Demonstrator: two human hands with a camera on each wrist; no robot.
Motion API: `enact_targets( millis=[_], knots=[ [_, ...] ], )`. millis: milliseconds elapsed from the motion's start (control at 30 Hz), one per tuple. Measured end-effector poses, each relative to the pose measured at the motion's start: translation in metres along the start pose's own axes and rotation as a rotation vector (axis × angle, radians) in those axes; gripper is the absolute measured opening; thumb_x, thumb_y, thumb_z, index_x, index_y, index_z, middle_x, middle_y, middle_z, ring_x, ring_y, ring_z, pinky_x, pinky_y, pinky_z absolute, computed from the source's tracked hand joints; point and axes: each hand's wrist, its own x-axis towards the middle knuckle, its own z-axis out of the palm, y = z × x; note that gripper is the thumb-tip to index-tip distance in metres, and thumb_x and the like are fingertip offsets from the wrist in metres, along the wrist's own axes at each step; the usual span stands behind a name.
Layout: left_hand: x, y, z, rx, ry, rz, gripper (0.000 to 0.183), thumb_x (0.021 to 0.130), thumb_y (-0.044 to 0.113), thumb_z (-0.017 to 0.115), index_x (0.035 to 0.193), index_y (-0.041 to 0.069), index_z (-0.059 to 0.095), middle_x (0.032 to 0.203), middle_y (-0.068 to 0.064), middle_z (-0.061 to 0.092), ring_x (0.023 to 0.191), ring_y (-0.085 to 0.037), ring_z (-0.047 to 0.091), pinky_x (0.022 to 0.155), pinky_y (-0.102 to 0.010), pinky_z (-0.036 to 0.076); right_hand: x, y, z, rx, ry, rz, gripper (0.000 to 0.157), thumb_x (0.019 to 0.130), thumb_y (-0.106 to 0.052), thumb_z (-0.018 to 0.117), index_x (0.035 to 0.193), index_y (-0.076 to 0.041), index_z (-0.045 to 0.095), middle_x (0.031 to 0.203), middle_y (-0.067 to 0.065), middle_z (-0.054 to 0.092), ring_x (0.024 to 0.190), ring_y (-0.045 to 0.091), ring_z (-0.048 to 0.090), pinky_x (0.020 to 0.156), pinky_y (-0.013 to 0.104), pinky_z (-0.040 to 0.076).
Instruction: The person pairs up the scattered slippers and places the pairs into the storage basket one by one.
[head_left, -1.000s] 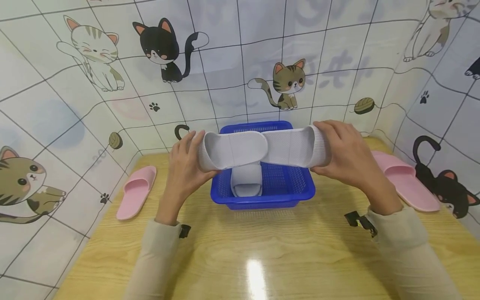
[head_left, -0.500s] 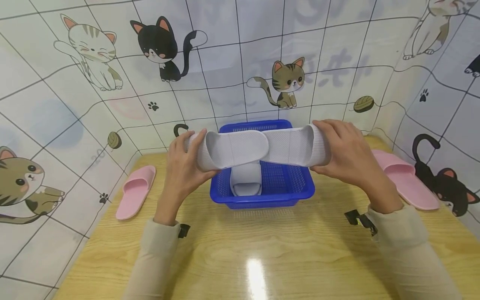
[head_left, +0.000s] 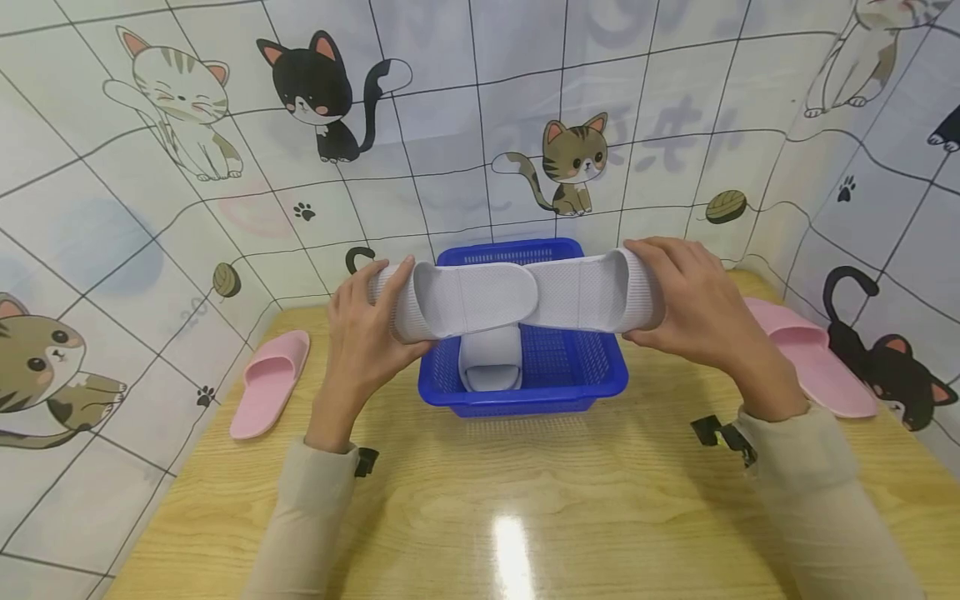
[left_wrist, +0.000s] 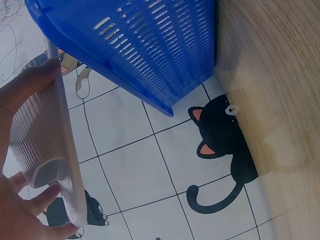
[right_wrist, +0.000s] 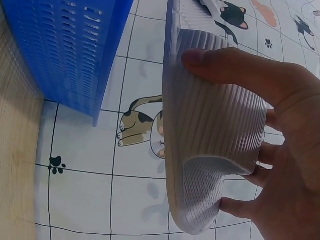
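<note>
Two white slide slippers are held up end to end above the blue basket (head_left: 525, 398), heels overlapping in the middle. My left hand (head_left: 367, 333) grips the left slipper (head_left: 480, 298) round its ribbed strap. The right slipper (head_left: 577, 292) is in my right hand (head_left: 693, 312), gripped the same way at its strap. In the left wrist view my thumb lies along the left slipper's strap (left_wrist: 42, 130); the right wrist view has my thumb across the other ribbed strap (right_wrist: 220, 110). Another white slipper (head_left: 491, 358) lies in the basket, its far part hidden behind the held pair.
A pink slipper (head_left: 272, 383) lies on the wooden table (head_left: 450, 517) at the left. Its pink mate (head_left: 817, 358) is at the right, partly behind my right wrist. A cat-printed tile-pattern covering (head_left: 420, 125) stands behind and on both sides.
Both hands keep their grip and the two white slippers stay nearly still above the basket. Early on, my left fingers shift slightly on the strap; the view drifts a little.
</note>
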Motion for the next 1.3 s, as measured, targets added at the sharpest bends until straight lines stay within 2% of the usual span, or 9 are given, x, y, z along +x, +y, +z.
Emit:
enact_targets(
  millis=[300, 967, 1167, 1300],
  knots=[
    [0.000, 0.005, -0.004, 0.022, 0.016, 0.016, 0.121, 0.056, 0.043, 0.101, 0.158, 0.033, 0.038, 0.156, -0.018, 0.042, 0.139, -0.041, 0.043, 0.113, -0.064, 0.031, 0.000, 0.005, 0.000, 0.022, 0.021, -0.030, 0.110, 0.050, -0.023, 0.101, 0.147, -0.005, 0.050, 0.141, 0.022, 0.056, 0.121, 0.043, 0.051, 0.099, 0.064, 0.041],
    [0.001, 0.013, -0.005, 0.067, 0.027, 0.056, 0.121, 0.059, 0.048, 0.099, 0.160, 0.032, 0.036, 0.154, -0.018, 0.044, 0.134, -0.042, 0.046, 0.111, -0.064, 0.033, 0.001, -0.001, 0.000, 0.010, 0.014, -0.019, 0.110, 0.050, -0.023, 0.101, 0.146, -0.005, 0.051, 0.141, 0.022, 0.056, 0.123, 0.043, 0.051, 0.100, 0.063, 0.043],
    [0.001, 0.015, -0.003, 0.067, 0.025, 0.062, 0.122, 0.058, 0.049, 0.099, 0.160, 0.029, 0.036, 0.154, -0.017, 0.044, 0.134, -0.042, 0.046, 0.111, -0.064, 0.033, 0.001, 0.000, 0.002, 0.009, 0.025, -0.026, 0.108, 0.050, -0.024, 0.101, 0.145, -0.004, 0.052, 0.140, 0.022, 0.057, 0.122, 0.043, 0.052, 0.099, 0.062, 0.043],
    [0.002, 0.016, -0.002, 0.064, 0.038, 0.065, 0.121, 0.057, 0.049, 0.100, 0.158, 0.024, 0.038, 0.153, -0.016, 0.045, 0.133, -0.041, 0.047, 0.111, -0.064, 0.034, 0.000, 0.000, 0.003, 0.008, 0.028, -0.031, 0.107, 0.050, -0.024, 0.100, 0.144, -0.004, 0.052, 0.139, 0.022, 0.057, 0.122, 0.043, 0.052, 0.099, 0.062, 0.043]
  ],
)
